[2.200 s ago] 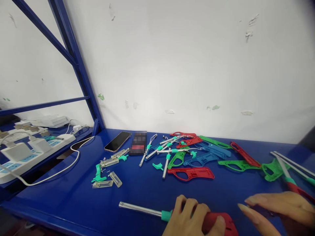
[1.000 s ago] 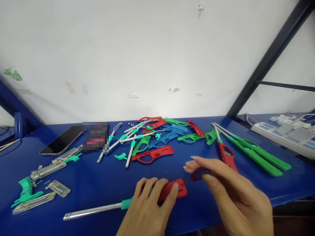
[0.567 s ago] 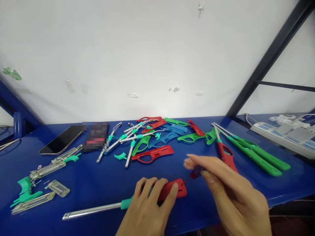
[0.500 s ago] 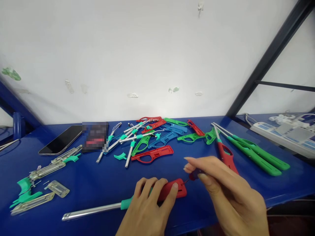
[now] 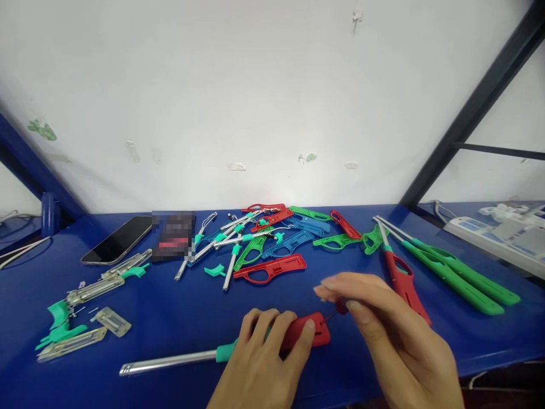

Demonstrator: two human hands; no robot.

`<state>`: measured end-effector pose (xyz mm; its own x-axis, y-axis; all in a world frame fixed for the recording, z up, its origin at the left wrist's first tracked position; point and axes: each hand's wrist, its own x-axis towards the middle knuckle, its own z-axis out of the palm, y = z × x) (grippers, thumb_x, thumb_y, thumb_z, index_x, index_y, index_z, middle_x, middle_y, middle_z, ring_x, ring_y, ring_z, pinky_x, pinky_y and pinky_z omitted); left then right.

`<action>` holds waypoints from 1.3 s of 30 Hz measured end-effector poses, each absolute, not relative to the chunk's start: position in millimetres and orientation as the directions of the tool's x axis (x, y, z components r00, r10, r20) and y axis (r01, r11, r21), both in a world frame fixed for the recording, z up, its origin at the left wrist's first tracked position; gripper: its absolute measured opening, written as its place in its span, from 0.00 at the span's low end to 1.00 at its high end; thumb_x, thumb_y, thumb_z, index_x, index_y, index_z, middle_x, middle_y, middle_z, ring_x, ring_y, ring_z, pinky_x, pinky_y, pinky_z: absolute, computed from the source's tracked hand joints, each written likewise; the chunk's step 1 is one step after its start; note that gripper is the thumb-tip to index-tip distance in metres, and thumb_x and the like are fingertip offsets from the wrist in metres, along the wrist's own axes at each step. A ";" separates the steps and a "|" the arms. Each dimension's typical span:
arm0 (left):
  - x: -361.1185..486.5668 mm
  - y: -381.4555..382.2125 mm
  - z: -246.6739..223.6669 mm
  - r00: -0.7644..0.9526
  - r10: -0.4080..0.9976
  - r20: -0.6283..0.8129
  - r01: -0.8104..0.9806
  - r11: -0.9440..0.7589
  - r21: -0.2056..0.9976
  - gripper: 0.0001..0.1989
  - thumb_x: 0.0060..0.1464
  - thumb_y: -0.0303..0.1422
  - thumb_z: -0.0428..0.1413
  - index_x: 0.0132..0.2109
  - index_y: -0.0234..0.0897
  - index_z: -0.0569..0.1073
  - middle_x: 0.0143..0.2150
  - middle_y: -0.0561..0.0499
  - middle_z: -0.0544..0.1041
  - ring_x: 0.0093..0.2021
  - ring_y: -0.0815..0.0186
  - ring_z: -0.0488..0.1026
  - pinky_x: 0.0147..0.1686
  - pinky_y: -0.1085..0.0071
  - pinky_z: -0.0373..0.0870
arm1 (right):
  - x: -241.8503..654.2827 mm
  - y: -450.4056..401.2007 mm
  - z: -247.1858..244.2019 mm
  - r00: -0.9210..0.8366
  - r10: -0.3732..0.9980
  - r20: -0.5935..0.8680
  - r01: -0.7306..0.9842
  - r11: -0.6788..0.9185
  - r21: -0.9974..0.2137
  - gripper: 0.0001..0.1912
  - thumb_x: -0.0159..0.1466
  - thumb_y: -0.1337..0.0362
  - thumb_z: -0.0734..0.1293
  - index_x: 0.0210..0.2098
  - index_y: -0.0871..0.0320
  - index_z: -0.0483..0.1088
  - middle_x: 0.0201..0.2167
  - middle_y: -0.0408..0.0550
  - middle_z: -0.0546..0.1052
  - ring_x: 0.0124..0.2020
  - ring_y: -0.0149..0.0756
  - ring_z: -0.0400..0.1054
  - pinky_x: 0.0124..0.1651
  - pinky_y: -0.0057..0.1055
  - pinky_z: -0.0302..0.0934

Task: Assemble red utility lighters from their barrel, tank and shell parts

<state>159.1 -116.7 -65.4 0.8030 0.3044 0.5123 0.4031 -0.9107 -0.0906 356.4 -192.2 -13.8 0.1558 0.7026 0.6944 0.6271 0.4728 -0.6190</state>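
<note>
A red lighter (image 5: 321, 336) with a long silver tube lies on the blue table near its front edge, tube pointing left. My left hand (image 5: 261, 360) is closed over its red handle and presses it down, hiding much of the handle and trigger. My right hand (image 5: 398, 335) pinches a small screwdriver (image 5: 341, 307) with a dark red grip, mostly hidden by the fingers. Its thin shaft slants down to the right end of the lighter's handle; the tip's exact seat is too small to make out.
Behind my hands lie red, green and blue handle shells (image 5: 272, 268) and several silver tubes (image 5: 230, 267) with wires. Clear fuel tanks (image 5: 113, 322) and a phone (image 5: 117, 241) are at left. Whole green lighters (image 5: 464, 278) and a red one (image 5: 402, 278) rest at right, near a power strip (image 5: 489, 238).
The whole scene sits slightly further right as the head view turned. My right fingers have shifted a little around the screwdriver; my left hand keeps its hold on the lighter.
</note>
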 end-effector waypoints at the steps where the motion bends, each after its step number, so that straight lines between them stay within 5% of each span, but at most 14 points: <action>1: 159.0 -117.0 -65.4 0.810 0.308 0.500 0.402 -0.911 -0.089 0.21 0.71 0.25 0.52 0.67 0.41 0.73 0.54 0.44 0.83 0.47 0.53 0.78 0.48 0.53 0.75 | 355.6 -190.5 -14.0 0.166 0.685 0.709 0.605 0.497 -0.622 0.17 0.77 0.72 0.64 0.54 0.45 0.78 0.45 0.40 0.84 0.48 0.31 0.80 0.51 0.22 0.75; 7: 159.2 -118.5 -67.4 0.808 0.324 0.492 0.414 -0.907 -0.082 0.24 0.70 0.22 0.52 0.68 0.40 0.72 0.54 0.44 0.83 0.49 0.53 0.78 0.49 0.54 0.76 | 355.7 -183.9 -15.4 0.246 0.586 0.772 0.627 0.512 -0.588 0.09 0.69 0.72 0.75 0.44 0.49 0.80 0.34 0.40 0.77 0.36 0.30 0.75 0.40 0.22 0.73; 11: 158.8 -118.4 -68.8 0.806 0.323 0.496 0.418 -0.904 -0.090 0.24 0.70 0.22 0.52 0.68 0.40 0.72 0.55 0.44 0.82 0.50 0.53 0.78 0.50 0.54 0.76 | 357.4 -191.8 -12.4 0.207 0.650 0.731 0.702 0.422 -0.574 0.12 0.77 0.62 0.68 0.56 0.44 0.81 0.44 0.44 0.82 0.42 0.32 0.80 0.43 0.23 0.76; 14: 158.2 -118.2 -68.2 0.812 0.328 0.483 0.414 -0.907 -0.079 0.24 0.70 0.23 0.51 0.68 0.40 0.72 0.55 0.43 0.83 0.49 0.53 0.78 0.50 0.53 0.77 | 356.4 -196.1 -10.4 0.141 0.700 0.701 0.668 0.455 -0.589 0.20 0.80 0.65 0.62 0.64 0.40 0.76 0.49 0.41 0.85 0.48 0.32 0.82 0.48 0.23 0.77; 24: 157.5 -117.5 -68.3 0.821 0.320 0.473 0.388 -0.920 -0.051 0.33 0.59 0.16 0.48 0.69 0.38 0.70 0.57 0.43 0.83 0.50 0.49 0.81 0.48 0.50 0.78 | 356.0 -185.5 -10.8 0.230 0.653 0.722 0.553 0.523 -0.649 0.11 0.73 0.70 0.69 0.45 0.47 0.81 0.35 0.41 0.82 0.38 0.33 0.76 0.38 0.26 0.73; 29: 158.7 -117.6 -66.1 0.821 0.315 0.477 0.385 -0.921 -0.053 0.30 0.63 0.17 0.49 0.69 0.38 0.71 0.57 0.43 0.84 0.49 0.50 0.81 0.47 0.51 0.78 | 354.4 -181.7 -13.1 0.288 0.589 0.755 0.544 0.548 -0.635 0.07 0.68 0.69 0.77 0.42 0.49 0.81 0.31 0.40 0.78 0.33 0.33 0.73 0.35 0.27 0.72; 32: 158.0 -118.0 -65.7 0.811 0.312 0.495 0.392 -0.918 -0.064 0.27 0.65 0.18 0.49 0.67 0.38 0.72 0.56 0.43 0.84 0.49 0.51 0.81 0.47 0.52 0.78 | 352.9 -180.3 -16.5 0.357 0.520 0.776 0.499 0.597 -0.628 0.18 0.67 0.70 0.78 0.53 0.45 0.80 0.36 0.39 0.82 0.35 0.34 0.78 0.38 0.28 0.76; 36: 156.9 -118.2 -67.1 0.806 0.315 0.501 0.395 -0.917 -0.060 0.26 0.67 0.19 0.49 0.67 0.38 0.72 0.55 0.43 0.84 0.49 0.51 0.81 0.48 0.52 0.77 | 354.4 -189.5 -17.9 0.230 0.593 0.771 0.592 0.544 -0.595 0.12 0.73 0.68 0.72 0.50 0.45 0.83 0.41 0.40 0.88 0.41 0.37 0.83 0.46 0.29 0.79; 39: 156.6 -118.0 -68.5 0.815 0.316 0.486 0.391 -0.919 -0.059 0.26 0.67 0.20 0.50 0.68 0.39 0.72 0.57 0.43 0.82 0.50 0.50 0.80 0.49 0.51 0.77 | 357.2 -197.2 -18.5 0.232 0.639 0.733 0.663 0.448 -0.600 0.17 0.77 0.65 0.66 0.57 0.43 0.82 0.50 0.41 0.89 0.49 0.40 0.85 0.54 0.33 0.80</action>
